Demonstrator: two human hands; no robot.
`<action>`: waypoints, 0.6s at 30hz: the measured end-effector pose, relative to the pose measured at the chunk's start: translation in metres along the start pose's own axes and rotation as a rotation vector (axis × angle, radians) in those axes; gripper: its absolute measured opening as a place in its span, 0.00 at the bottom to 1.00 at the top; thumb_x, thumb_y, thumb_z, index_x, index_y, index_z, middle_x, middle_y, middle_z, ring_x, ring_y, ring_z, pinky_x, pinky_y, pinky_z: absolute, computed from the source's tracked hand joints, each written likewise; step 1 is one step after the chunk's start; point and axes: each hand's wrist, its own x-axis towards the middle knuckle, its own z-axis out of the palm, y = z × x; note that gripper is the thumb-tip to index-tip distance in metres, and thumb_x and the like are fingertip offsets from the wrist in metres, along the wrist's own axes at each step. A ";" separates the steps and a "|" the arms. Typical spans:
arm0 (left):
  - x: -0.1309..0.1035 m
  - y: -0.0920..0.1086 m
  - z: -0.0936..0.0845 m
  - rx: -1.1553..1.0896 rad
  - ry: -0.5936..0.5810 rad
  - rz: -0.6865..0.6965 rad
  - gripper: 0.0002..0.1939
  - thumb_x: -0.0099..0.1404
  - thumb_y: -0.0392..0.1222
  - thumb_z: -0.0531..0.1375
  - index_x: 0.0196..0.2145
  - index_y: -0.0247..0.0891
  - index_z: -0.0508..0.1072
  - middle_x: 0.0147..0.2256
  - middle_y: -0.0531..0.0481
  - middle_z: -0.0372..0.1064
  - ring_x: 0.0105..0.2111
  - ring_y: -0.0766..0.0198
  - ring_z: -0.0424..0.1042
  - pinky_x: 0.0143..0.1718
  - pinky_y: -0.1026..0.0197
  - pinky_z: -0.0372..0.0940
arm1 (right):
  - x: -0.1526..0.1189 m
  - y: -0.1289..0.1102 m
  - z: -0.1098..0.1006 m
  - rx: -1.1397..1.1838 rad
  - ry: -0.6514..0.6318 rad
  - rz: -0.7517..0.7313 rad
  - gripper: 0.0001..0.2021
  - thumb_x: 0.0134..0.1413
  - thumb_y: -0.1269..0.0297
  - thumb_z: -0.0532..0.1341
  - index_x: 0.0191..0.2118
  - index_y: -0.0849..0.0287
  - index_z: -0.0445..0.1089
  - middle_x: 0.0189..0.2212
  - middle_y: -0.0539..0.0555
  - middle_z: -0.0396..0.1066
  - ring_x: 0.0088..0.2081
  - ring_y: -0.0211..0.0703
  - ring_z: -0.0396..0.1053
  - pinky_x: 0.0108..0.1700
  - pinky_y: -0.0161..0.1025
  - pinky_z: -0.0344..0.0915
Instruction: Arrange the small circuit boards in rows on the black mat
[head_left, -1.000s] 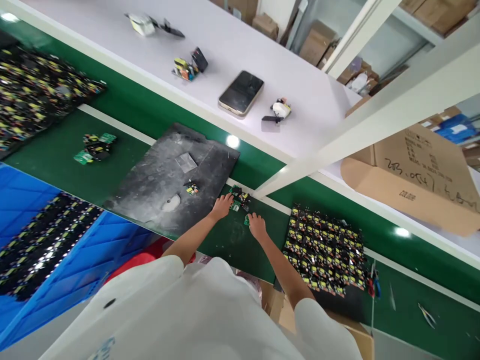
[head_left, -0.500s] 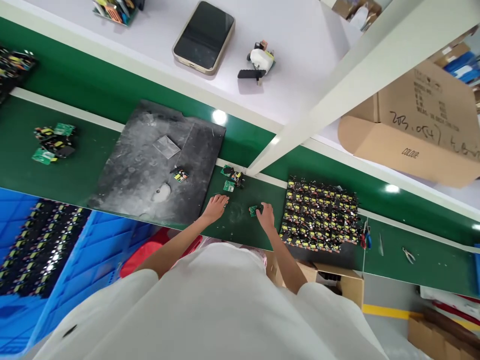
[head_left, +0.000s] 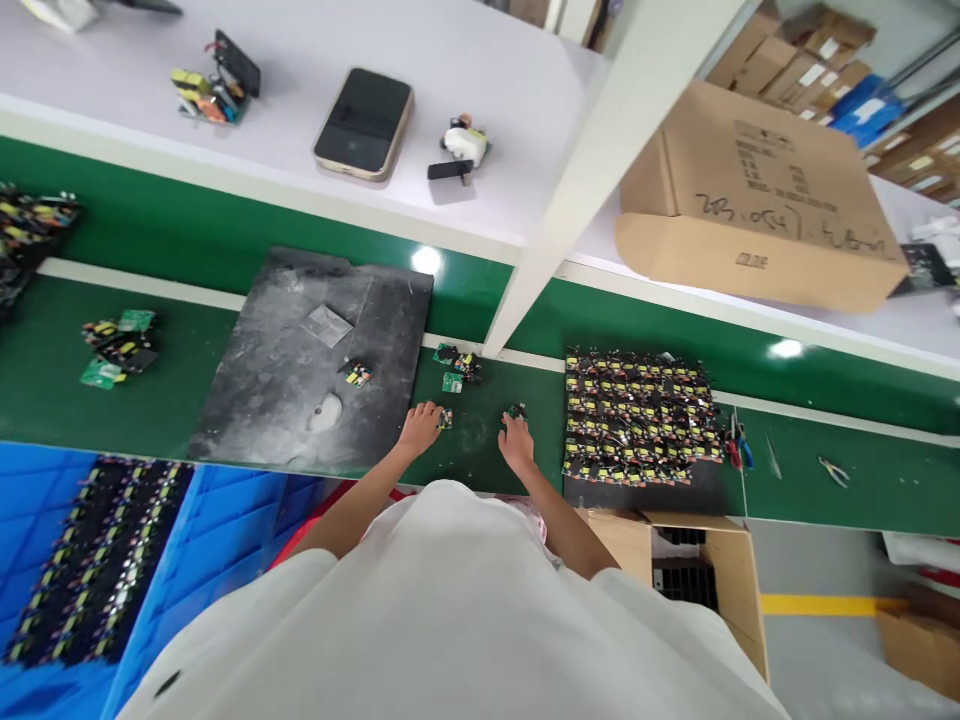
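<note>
Seen from above, a person in a white shirt stood at a green workbench, both bare forearms reaching forward.

The left hand rested at the near right corner of a worn black mat, its fingers curled around a small circuit board that showed at the fingertips. The right hand lay just beside it on the green surface, fingers closed over a second small board; whether it pinched that board or only pressed on it could not be told. The two hands were near each other but apart.

Just beyond them lay a loose cluster of boards. One lone board sat on the mat. To the right, touching nothing the hands held, was a tray packed with rows of boards, and beyond it red-handled cutters and tweezers.

To do this handling well, each board would probably be best gripped by its edges, held level and kept off the tall components, with the hands kept clear of the packed tray so no row was knocked.

Farther left lay another small pile of boards, and nearer, a blue crate holding more. On the white shelf behind sat a phone, a white charger part and a cardboard box.
</note>
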 end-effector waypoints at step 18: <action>-0.041 0.007 -0.025 0.002 0.026 -0.019 0.12 0.63 0.43 0.59 0.45 0.44 0.73 0.48 0.45 0.72 0.51 0.53 0.72 0.53 0.50 0.69 | 0.039 0.007 -0.062 0.198 0.112 0.072 0.18 0.63 0.59 0.62 0.56 0.59 0.66 0.55 0.58 0.65 0.53 0.51 0.67 0.54 0.55 0.68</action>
